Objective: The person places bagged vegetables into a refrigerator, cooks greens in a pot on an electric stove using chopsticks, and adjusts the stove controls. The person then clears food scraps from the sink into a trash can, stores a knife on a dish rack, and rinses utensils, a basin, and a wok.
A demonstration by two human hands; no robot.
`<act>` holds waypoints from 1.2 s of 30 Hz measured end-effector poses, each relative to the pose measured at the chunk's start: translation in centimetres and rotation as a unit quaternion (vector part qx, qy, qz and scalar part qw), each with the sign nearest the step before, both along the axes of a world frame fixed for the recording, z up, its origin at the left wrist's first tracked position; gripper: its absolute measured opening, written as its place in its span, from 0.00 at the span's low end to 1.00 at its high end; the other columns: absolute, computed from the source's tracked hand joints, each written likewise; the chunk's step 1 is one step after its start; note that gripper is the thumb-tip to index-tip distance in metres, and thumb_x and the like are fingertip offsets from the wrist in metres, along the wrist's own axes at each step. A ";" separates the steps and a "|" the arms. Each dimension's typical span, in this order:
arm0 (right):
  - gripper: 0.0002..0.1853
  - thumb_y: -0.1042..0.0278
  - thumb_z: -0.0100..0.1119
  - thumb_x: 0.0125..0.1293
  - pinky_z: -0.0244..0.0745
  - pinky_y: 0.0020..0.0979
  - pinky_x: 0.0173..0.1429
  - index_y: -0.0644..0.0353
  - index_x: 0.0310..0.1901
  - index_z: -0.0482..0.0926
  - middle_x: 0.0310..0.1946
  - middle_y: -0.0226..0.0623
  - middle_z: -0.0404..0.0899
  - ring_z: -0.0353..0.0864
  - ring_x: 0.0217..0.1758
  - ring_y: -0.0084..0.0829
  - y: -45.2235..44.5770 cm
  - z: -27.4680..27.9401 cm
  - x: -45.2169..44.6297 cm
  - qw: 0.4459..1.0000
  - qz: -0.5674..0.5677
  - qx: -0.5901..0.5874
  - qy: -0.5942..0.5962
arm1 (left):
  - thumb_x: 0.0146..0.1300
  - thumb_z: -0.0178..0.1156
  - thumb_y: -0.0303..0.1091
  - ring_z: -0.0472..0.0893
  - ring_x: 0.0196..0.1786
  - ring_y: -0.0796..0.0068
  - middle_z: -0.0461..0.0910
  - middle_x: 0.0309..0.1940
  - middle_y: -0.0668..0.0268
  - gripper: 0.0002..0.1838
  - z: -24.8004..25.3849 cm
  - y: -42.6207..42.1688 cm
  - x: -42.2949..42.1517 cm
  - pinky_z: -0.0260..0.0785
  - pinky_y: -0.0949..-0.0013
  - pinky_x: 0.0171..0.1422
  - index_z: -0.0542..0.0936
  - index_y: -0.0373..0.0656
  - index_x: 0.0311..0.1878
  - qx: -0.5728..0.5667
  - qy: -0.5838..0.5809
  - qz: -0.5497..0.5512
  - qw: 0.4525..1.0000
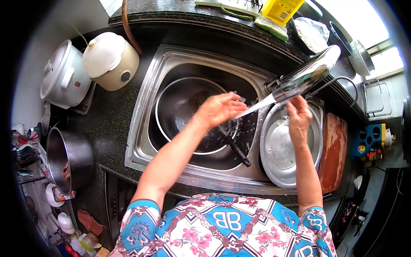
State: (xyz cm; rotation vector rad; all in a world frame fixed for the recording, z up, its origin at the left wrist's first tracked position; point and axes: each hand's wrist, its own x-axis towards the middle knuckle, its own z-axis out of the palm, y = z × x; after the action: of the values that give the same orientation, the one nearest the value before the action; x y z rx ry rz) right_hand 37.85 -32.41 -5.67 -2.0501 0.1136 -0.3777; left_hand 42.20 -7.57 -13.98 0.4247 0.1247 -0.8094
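Observation:
Water runs from the chrome faucet [299,79] toward the sink [141,128]. My left hand [220,110] is at the stream over the basin, its fingers partly spread and splashed with water. Below it lies a large dark wok [180,107] with a light rim. A strainer with a black handle [238,152] rests at the wok's right edge, partly hidden by water. My right hand [298,112] is just under the faucet, above a metal basin [280,143] holding a little water; its fingers are bent, and whether they hold anything is unclear.
A cream pot [109,62] and a white cooker [64,75] stand at the left. A deep steel pot [70,158] is lower left. A reddish-brown board [334,152] lies right of the basin. Behind the sink are a yellow container [280,10] and a green sponge [271,28].

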 end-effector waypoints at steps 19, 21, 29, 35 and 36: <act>0.28 0.76 0.59 0.57 0.68 0.20 0.46 0.70 0.59 0.64 0.36 0.32 0.74 0.71 0.39 0.19 -3.4 -1.5 1.8 0.997 -0.062 0.043 0.035 | 0.54 0.62 0.32 0.77 0.48 0.68 0.77 0.47 0.58 0.25 6.2 13.4 -6.6 0.70 0.71 0.49 0.72 0.33 0.56 0.568 -0.154 0.017 0.808; 0.28 0.76 0.59 0.56 0.68 0.22 0.48 0.71 0.59 0.64 0.38 0.34 0.75 0.72 0.41 0.21 -3.4 -2.2 1.9 0.997 -0.059 0.042 0.032 | 0.51 0.62 0.32 0.79 0.45 0.67 0.78 0.43 0.49 0.24 4.2 15.2 -7.9 0.69 0.71 0.50 0.74 0.31 0.52 0.745 -0.504 0.060 0.433; 0.28 0.67 0.63 0.49 0.72 0.35 0.49 0.70 0.53 0.70 0.55 0.60 0.64 0.76 0.44 0.45 -0.3 -1.0 2.6 0.982 -0.068 -0.173 -0.011 | 0.56 0.61 0.32 0.74 0.26 0.81 0.77 0.22 0.66 0.12 6.6 16.9 -14.2 0.67 0.74 0.31 0.77 0.30 0.37 0.690 -0.301 -0.132 0.645; 0.21 0.68 0.63 0.49 0.70 0.48 0.42 0.60 0.45 0.68 0.33 0.44 0.77 0.78 0.34 0.49 3.2 1.2 -1.0 0.905 0.037 -0.422 0.040 | 0.53 0.65 0.35 0.72 0.22 0.79 0.76 0.21 0.61 0.24 6.1 14.7 -17.9 0.65 0.73 0.26 0.72 0.24 0.45 0.690 -0.319 -0.166 0.629; 0.19 0.65 0.62 0.50 0.71 0.45 0.39 0.58 0.42 0.68 0.27 0.40 0.78 0.79 0.29 0.46 4.8 0.5 -2.2 0.906 0.121 -0.399 0.072 | 0.53 0.65 0.35 0.72 0.22 0.79 0.76 0.21 0.61 0.24 6.5 14.2 -17.9 0.65 0.73 0.26 0.72 0.24 0.45 0.690 -0.317 -0.163 0.630</act>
State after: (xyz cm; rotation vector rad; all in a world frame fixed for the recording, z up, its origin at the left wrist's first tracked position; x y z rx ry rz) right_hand 35.66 -27.58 -5.22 -2.8623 -0.2505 -0.1121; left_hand 24.31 6.59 -7.53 2.2514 -0.0251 -0.7294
